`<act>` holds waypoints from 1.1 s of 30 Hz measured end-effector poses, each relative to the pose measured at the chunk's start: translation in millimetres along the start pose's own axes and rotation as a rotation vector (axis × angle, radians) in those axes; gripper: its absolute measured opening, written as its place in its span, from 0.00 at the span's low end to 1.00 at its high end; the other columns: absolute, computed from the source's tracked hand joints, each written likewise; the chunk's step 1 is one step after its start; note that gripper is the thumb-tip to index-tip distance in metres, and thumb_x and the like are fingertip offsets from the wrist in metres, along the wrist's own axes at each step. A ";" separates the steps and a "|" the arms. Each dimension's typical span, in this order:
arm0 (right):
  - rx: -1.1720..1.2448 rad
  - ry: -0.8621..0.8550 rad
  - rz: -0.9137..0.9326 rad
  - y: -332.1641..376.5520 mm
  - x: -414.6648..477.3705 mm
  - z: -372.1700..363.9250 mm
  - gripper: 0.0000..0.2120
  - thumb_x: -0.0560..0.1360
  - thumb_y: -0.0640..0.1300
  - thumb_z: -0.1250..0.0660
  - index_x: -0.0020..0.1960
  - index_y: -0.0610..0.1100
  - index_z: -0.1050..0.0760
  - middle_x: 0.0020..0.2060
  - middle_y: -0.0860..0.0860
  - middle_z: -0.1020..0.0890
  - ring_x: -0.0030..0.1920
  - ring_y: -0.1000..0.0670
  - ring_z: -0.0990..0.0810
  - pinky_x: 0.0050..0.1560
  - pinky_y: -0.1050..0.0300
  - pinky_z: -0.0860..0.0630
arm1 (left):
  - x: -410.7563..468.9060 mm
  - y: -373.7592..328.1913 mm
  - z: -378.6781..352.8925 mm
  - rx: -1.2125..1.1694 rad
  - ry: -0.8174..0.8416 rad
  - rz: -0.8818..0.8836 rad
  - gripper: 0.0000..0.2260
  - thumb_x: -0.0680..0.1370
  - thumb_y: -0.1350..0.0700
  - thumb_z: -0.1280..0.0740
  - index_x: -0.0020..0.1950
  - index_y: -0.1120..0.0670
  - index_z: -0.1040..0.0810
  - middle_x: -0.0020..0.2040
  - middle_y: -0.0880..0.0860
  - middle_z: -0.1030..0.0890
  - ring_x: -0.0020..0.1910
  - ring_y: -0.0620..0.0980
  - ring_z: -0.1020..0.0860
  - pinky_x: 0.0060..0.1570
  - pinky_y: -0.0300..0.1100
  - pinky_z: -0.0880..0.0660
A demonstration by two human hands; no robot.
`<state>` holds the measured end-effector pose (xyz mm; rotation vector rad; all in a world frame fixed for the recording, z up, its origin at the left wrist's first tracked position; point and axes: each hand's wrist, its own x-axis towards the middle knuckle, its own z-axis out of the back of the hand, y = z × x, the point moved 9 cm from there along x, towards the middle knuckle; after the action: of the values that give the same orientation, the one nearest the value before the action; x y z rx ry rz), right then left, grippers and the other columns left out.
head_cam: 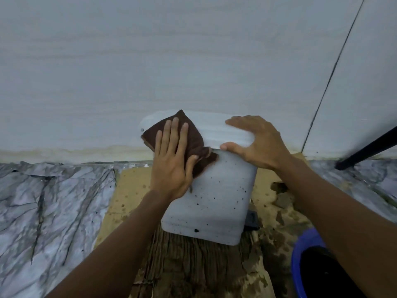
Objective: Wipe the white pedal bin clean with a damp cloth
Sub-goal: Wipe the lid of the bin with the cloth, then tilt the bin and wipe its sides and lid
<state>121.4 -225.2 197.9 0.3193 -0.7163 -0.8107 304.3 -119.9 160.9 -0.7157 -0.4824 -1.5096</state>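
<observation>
The white pedal bin [217, 198] stands against the wall on the floor, its front speckled with dark spots. A brown cloth [194, 136] lies over the left part of the lid [217, 130] and hangs down the bin's upper front. My left hand [171, 160] presses flat on the cloth with straight fingers, thumb on the cloth's lower fold. My right hand [255, 143] holds the lid's right side, fingers spread over the top and thumb on the lid's front edge. A dark pedal [252, 219] shows at the bin's lower right.
A blue bucket [300, 261] with a dark inside sits at the lower right. A black leg [365, 150] slants down to the floor at right. Wet, stained cardboard [202, 267] lies under the bin, with marble-patterned sheeting [49, 203] to the left. The white wall [171, 61] rises directly behind.
</observation>
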 end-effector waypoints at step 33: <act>0.335 -0.012 -0.146 -66.6 48.0 -9.8 0.24 0.63 0.61 0.21 0.58 0.57 0.17 0.55 0.61 0.16 0.58 0.61 0.20 0.63 0.54 0.23 | -3.9 -89.8 -116.2 0.002 0.017 0.005 0.33 0.84 0.40 0.48 0.83 0.56 0.52 0.83 0.60 0.55 0.83 0.60 0.55 0.80 0.59 0.59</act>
<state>114.6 -305.2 178.4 0.6757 -0.8477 -0.8302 198.7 -190.0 86.6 -0.7019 -0.4689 -1.5095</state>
